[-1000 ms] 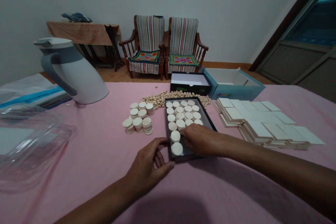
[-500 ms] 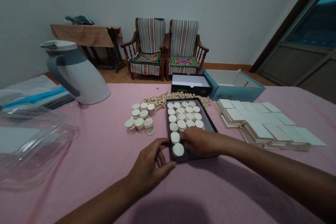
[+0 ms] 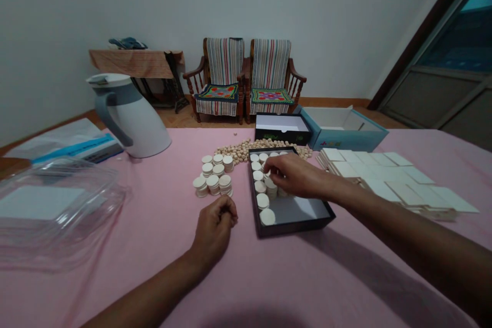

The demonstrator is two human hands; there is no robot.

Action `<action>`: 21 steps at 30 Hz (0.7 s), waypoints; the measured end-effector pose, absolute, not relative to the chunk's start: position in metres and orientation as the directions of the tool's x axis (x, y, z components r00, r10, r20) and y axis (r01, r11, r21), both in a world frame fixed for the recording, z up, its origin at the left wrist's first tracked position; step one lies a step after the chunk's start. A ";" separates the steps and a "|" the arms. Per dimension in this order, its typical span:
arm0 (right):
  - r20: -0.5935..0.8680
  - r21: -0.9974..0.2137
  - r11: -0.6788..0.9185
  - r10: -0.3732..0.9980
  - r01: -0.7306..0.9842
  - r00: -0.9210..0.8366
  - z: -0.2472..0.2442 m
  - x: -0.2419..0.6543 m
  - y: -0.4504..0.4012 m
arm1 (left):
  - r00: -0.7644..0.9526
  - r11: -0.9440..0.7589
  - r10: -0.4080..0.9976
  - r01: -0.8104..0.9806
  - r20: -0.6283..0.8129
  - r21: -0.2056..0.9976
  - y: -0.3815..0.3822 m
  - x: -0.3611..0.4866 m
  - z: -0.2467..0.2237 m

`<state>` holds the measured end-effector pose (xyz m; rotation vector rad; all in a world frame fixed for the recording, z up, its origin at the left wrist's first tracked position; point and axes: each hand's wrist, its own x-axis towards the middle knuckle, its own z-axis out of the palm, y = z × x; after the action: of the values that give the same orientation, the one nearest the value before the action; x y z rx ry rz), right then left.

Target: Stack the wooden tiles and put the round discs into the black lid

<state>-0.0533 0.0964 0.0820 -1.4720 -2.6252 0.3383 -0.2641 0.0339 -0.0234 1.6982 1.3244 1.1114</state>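
My right hand (image 3: 294, 174) is over the black tray (image 3: 294, 228), its fingers bent down and drawn together above the stacks of white round discs (image 3: 260, 186). Whatever its fingertips hold, if anything, is hidden. The discs run down the tray's left side and fill its far part, partly covered by my hand and forearm. The near right part of the tray shows bare grey bottom. On the pink cloth left of the tray, my left hand (image 3: 216, 225) rests closed, nothing visible in it. Just beyond it, more stacks of white discs (image 3: 212, 182) stand in a cluster.
Small wooden beads (image 3: 242, 150) lie heaped behind the tray. Farther back are a black box (image 3: 282, 136) and a light-blue box (image 3: 348, 138). White square tiles (image 3: 380, 171) are piled at right. A white jug (image 3: 144, 128) and clear plastic container (image 3: 61, 215) stand at left.
My left hand has moved off the tray's edge to the left and curled closed. My right hand has lifted from the tray's near part and moved farther back over the discs.
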 end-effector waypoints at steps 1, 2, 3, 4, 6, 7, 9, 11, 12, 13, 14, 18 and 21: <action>0.030 -0.240 0.534 0.839 0.811 -0.543 0.080 -0.059 0.103 | 0.086 -0.192 0.981 0.316 0.173 0.929 0.037 -0.265 -0.026; 0.061 -0.225 0.564 0.822 0.794 -0.566 0.078 -0.067 0.110 | 0.068 -0.157 0.987 0.264 0.144 0.952 0.040 -0.266 -0.028; 0.085 -0.205 0.592 0.804 0.779 -0.589 0.076 -0.074 0.118 | 0.058 -0.130 0.991 0.221 0.120 0.967 0.042 -0.266 -0.030; 0.102 -0.173 0.619 0.785 0.766 -0.611 0.074 -0.082 0.126 | 0.055 -0.109 0.993 0.188 0.101 0.976 0.043 -0.266 -0.032; 0.107 -0.096 0.646 0.763 0.757 -0.637 0.069 -0.099 0.142 | 0.050 -0.088 0.995 0.150 0.081 0.985 0.045 -0.267 -0.035; 0.089 -0.064 0.645 0.764 0.761 -0.640 0.067 -0.107 0.150 | 0.044 -0.081 0.996 0.135 0.075 0.988 0.045 -0.267 -0.036; 0.036 -0.034 0.634 0.773 0.773 -0.633 0.062 -0.122 0.165 | 0.005 -0.067 0.998 0.085 0.067 0.994 0.045 -0.268 -0.036; -0.010 -0.036 0.628 0.777 0.777 -0.629 0.056 -0.135 0.177 | -0.048 -0.042 0.998 0.012 0.043 0.999 0.046 -0.269 -0.035; -0.026 -0.039 0.627 0.778 0.778 -0.628 0.053 -0.140 0.182 | -0.074 -0.025 0.997 -0.026 0.023 0.999 0.047 -0.270 -0.035; -0.039 -0.042 0.624 0.779 0.780 -0.625 0.049 -0.144 0.185 | -0.096 -0.006 0.995 -0.059 0.001 0.998 0.048 -0.270 -0.034; -0.052 -0.042 0.619 0.783 0.784 -0.620 0.046 -0.148 0.188 | -0.113 0.013 0.993 -0.087 -0.022 0.996 0.048 -0.271 -0.033; -0.096 -0.027 0.595 0.798 0.803 -0.595 0.040 -0.156 0.193 | -0.141 0.058 0.987 -0.155 -0.080 0.986 0.049 -0.271 -0.031; -0.126 -0.015 0.592 0.798 0.805 -0.589 0.040 -0.161 0.194 | -0.146 0.061 0.985 -0.176 -0.087 0.982 0.049 -0.271 -0.030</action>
<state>-0.1605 0.1940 0.0396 -1.4636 -2.8969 0.1144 -0.2705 0.0492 -0.0298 0.9503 1.2242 1.3408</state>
